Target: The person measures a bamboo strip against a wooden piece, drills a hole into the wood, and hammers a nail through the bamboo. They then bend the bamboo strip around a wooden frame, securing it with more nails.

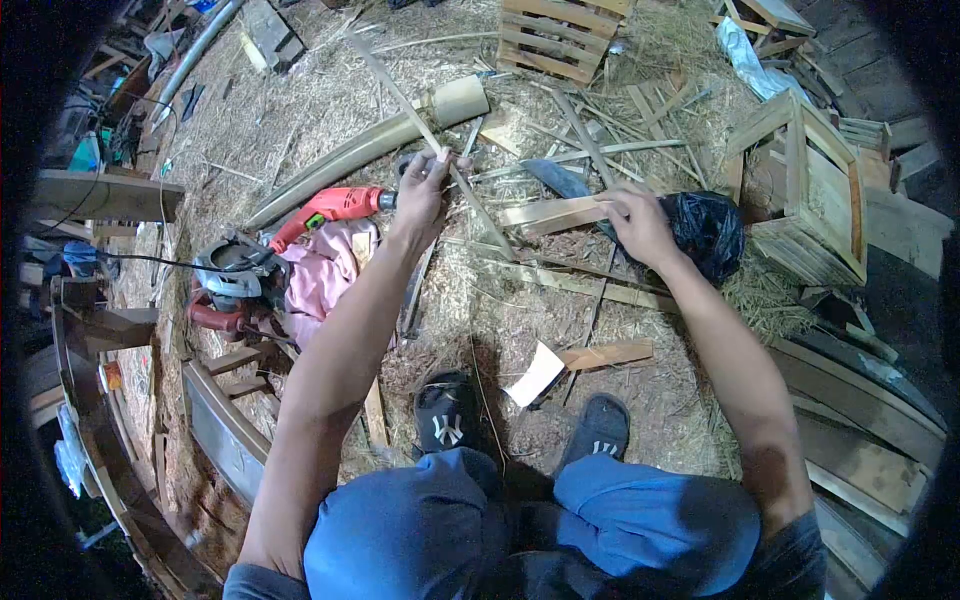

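Observation:
A long thin wooden strip (pixel 400 103) slants across the upper middle, and my left hand (pixel 428 190) pinches it near its middle. To the right, my right hand (pixel 637 222) has its fingers closed on the end of a short pale wood piece (pixel 553 212). That piece points left toward the lower end of the strip. Just beyond my right hand lie a dark curved blade (pixel 556 178) and a black plastic bag (pixel 705 232). A red power drill (pixel 330 210) rests on the ground left of my left hand.
A circular saw (pixel 235 270) and pink cloth (pixel 322 268) lie at left. Split bamboo (pixel 370 145) crosses behind my left hand. A wooden frame box (pixel 805 190) stands at right, a slatted crate (pixel 560 38) at the top. White paper (pixel 536 375) lies near my feet.

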A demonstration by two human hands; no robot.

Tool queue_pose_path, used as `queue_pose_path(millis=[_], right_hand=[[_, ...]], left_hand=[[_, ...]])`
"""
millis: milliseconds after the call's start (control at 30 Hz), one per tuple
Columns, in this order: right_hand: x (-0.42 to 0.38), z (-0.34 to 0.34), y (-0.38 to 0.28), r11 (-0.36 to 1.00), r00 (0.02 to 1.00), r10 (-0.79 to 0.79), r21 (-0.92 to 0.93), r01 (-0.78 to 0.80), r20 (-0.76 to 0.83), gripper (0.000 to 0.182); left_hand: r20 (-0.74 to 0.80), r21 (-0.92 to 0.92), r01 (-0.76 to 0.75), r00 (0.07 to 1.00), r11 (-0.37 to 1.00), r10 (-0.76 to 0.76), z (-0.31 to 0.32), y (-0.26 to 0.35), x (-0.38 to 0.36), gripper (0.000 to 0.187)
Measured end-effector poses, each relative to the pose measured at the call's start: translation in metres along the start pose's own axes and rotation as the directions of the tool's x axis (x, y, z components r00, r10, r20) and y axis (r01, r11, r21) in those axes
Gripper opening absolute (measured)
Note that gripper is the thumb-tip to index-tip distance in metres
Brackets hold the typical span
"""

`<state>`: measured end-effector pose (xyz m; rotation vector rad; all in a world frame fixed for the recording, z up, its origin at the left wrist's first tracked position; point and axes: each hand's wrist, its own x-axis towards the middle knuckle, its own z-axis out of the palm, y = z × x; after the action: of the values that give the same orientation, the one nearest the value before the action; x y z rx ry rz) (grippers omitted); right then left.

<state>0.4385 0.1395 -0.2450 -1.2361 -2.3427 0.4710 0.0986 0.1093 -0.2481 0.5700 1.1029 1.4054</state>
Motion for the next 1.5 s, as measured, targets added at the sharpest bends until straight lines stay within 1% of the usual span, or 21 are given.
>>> queue_pose_path(millis=[33,67,100,167,267,333,400,467,500,567,633,800,867,900,933,967,1100,1167,1267,1333,1500], right_hand=[[0.001,0.004,-0.007,0.969,0.99,0.114,0.21,-0.13,0.087,0.022],[0.003,0.008,-0.014,0.878,0.959,0.204,0.396,-0.268,0.195,0.023],[0.005,0.014,-0.018,0.846,0.948,0.179,0.452,-0.284,0.262,0.029],[0.008,0.016,-0.04,0.825,0.944,0.17,0.482,-0.293,0.284,0.03],[0.012,0.032,-0.048,0.803,0.941,0.139,0.521,-0.289,0.307,0.034],[0.016,0.039,-0.049,0.91,0.97,0.042,0.391,-0.136,0.24,0.036],[0.019,0.04,-0.049,0.914,0.964,0.053,0.377,-0.152,0.26,0.033],[0.025,0.038,-0.05,0.815,0.867,0.162,0.431,-0.387,0.472,0.031],[0.025,0.038,-0.05,0.814,0.866,0.163,0.431,-0.389,0.474,0.031],[0.025,0.038,-0.05,0.632,0.813,0.208,0.56,-0.536,0.544,0.029],[0.026,0.037,-0.048,0.628,0.803,0.228,0.547,-0.554,0.551,0.029],[0.026,0.036,-0.05,0.585,0.784,0.262,0.554,-0.592,0.562,0.027],[0.025,0.04,-0.048,0.699,0.818,0.259,0.485,-0.526,0.514,0.027],[0.024,0.043,-0.05,0.698,0.817,0.258,0.486,-0.527,0.515,0.027],[0.02,0.046,-0.052,0.8,0.942,0.167,0.518,-0.301,0.29,0.026],[0.018,0.049,-0.053,0.87,0.998,0.043,0.489,-0.064,0.053,0.025],[0.021,0.039,-0.058,0.935,0.999,-0.036,0.353,0.029,0.013,0.023],[0.019,0.035,-0.061,0.969,0.992,-0.128,0.212,0.127,-0.009,0.018],[0.017,0.037,-0.061,0.978,0.988,-0.147,0.156,0.139,0.043,0.016],[0.015,0.038,-0.062,0.98,0.99,-0.123,0.163,0.111,0.068,0.015],[0.015,0.042,-0.059,0.971,0.99,-0.052,0.24,0.02,0.128,0.016]], left_hand=[[-0.034,0.023,0.03,0.999,0.999,-0.029,0.002,0.001,-0.004,0.016],[-0.068,0.045,0.061,0.996,0.997,-0.058,0.005,0.001,-0.007,0.017],[-0.068,0.044,0.063,0.996,0.997,-0.06,0.006,-0.002,-0.008,0.017],[-0.017,-0.047,0.037,0.999,0.998,-0.038,0.008,-0.011,-0.009,0.013],[-0.01,-0.043,0.063,0.998,0.997,-0.063,0.019,-0.023,-0.014,0.019],[0.004,-0.047,0.073,0.997,0.996,-0.073,0.027,-0.026,-0.016,0.021],[0.024,-0.057,0.108,0.994,0.993,-0.107,0.032,-0.029,-0.021,0.02],[0.033,-0.076,0.114,0.993,0.991,-0.112,0.036,-0.032,-0.022,0.019],[0.043,-0.091,0.113,0.993,0.989,-0.11,0.037,-0.034,-0.023,0.018],[0.051,-0.106,0.116,0.993,0.988,-0.111,0.036,-0.038,-0.022,0.018],[0.007,-0.119,0.145,0.989,0.982,-0.146,0.037,-0.038,-0.022,0.017],[0.021,-0.115,0.161,0.987,0.98,-0.16,0.038,-0.038,-0.022,0.013],[0.021,-0.117,0.163,0.987,0.98,-0.161,0.036,-0.041,-0.021,0.013],[0.01,-0.13,0.156,0.988,0.979,-0.156,0.039,-0.039,-0.022,0.014],[0.0,-0.142,0.149,0.989,0.978,-0.151,0.041,-0.037,-0.022,0.014],[-0.002,-0.143,0.15,0.988,0.978,-0.152,0.043,-0.034,-0.023,0.014],[-0.024,-0.131,0.172,0.984,0.976,-0.176,0.048,-0.031,-0.025,0.016],[-0.028,-0.142,0.167,0.985,0.976,-0.172,0.047,-0.032,-0.024,0.017],[-0.025,-0.108,0.156,0.987,0.982,-0.159,0.04,-0.039,-0.021,0.022],[-0.037,-0.053,0.153,0.987,0.987,-0.155,0.041,-0.038,-0.023,0.021],[-0.068,-0.053,0.156,0.985,0.986,-0.16,0.04,-0.035,-0.026,0.021]])
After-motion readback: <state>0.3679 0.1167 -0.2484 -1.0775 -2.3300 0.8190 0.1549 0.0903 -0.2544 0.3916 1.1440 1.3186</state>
